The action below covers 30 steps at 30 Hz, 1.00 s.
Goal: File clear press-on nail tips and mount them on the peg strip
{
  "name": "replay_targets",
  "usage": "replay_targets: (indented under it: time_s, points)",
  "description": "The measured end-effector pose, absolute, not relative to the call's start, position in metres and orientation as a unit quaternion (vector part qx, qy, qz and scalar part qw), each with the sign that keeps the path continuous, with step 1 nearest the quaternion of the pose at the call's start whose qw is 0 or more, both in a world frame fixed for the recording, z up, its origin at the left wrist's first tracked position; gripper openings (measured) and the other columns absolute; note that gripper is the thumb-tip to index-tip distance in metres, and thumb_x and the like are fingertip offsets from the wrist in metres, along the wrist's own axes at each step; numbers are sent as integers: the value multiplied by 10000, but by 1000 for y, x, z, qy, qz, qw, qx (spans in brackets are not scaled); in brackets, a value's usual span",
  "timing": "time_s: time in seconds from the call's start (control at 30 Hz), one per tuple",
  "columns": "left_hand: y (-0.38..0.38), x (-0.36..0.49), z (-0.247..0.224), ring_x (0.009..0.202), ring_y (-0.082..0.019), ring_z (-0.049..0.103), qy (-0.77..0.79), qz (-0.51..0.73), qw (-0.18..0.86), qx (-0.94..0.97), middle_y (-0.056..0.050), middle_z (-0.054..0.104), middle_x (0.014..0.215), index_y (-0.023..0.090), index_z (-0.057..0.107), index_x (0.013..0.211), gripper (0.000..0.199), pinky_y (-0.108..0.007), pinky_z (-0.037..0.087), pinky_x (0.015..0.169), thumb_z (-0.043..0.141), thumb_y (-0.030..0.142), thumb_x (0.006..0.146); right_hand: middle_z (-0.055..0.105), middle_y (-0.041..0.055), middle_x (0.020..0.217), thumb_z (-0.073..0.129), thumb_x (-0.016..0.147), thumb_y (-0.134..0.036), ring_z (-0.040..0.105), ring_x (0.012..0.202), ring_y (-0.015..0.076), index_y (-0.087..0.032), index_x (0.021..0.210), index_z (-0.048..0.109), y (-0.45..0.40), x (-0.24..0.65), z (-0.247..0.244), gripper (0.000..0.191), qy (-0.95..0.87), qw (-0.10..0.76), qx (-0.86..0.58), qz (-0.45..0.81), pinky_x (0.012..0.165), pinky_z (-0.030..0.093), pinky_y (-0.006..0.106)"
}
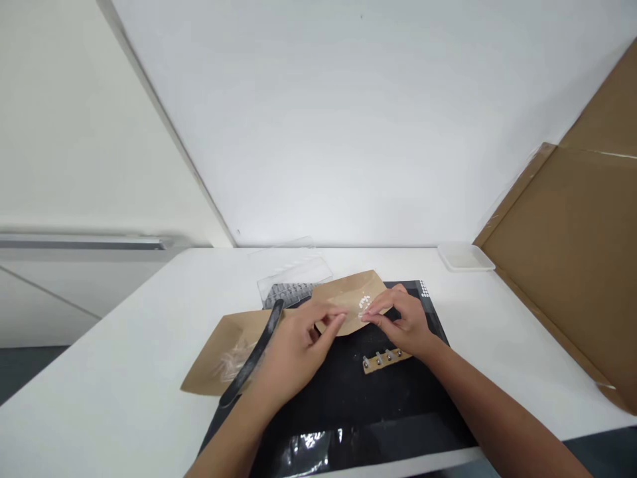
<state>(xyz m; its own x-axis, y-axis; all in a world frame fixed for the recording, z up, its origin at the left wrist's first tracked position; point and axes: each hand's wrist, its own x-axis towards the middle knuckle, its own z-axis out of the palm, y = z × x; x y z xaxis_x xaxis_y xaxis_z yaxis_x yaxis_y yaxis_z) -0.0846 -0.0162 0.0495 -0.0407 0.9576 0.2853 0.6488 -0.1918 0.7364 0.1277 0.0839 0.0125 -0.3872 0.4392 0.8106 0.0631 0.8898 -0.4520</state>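
Nearly touching, hands (293,352) pinch kraft paper (351,299) above black mat (338,398), just inside mat's right edge.

A plain indoor work area: a white table (502,325) with a black mat (348,398), before a white wall (348,119) and a cardboard panel (562,232).

Two hands (293,352) are counted, along with two kraft paper pieces (348,299), one black strap (251,355), one black mat (343,425), one clear plastic tray (293,275), one white tray (465,257), one wooden strip (371,366) and four metal studs (389,355) on one counter (497,318).
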Motion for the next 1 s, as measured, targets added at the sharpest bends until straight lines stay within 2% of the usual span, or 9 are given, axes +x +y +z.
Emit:
replay_targets:
  time_s: [0.1,0.23,0.3,0.47,0.77,1.0]
  points:
    - [-3,-76,47,891,-195,704,533,424,290,672,-61,758,1090,246,777,1068,331,-256,546,631,570,500,1019,816,-28,869,806,942,-228,775,797,161,-261,933,681,85,128,11,129,-817,534,-150,156,772,473,359]
    - [-2,-77,37,761,-152,683,535,458,315,636,-50,766,1028,243,767,1084,281,-217,494,532,599,458,1016,827,-31,865,788,955,-206,782,775,150,-258,939,666,86,127,9,134,-824,534,-138,132,730,453,349]
    - [-3,-78,33,773,-153,688,528,449,327,643,-51,765,1054,250,766,1096,267,-210,490,513,615,452,1010,833,-29,867,789,952,-184,786,766,144,-252,943,658,86,126,8,148,-823,540,-125,123,717,447,339]
    - [-2,-78,24,891,-178,716,524,439,330,652,-51,755,1088,261,761,1116,244,-208,536,563,623,435,1014,844,-21,910,806,925,-144,797,774,149,-253,977,672,85,126,9,181,-833,530,-106,114,712,442,332]
    - [-6,-77,24,707,-126,669,525,439,355,637,-54,744,1055,239,753,1081,232,-178,513,474,631,421,1001,842,-68,975,778,941,-145,788,759,132,-334,1066,701,85,133,3,239,-851,508,-98,84,696,457,348]
    - [-7,-77,29,688,-120,677,523,438,342,647,-44,743,1036,236,752,1029,197,-162,482,422,637,389,983,838,-63,1056,799,933,-153,787,793,135,-339,1117,717,86,138,2,274,-872,481,-83,41,698,469,358]
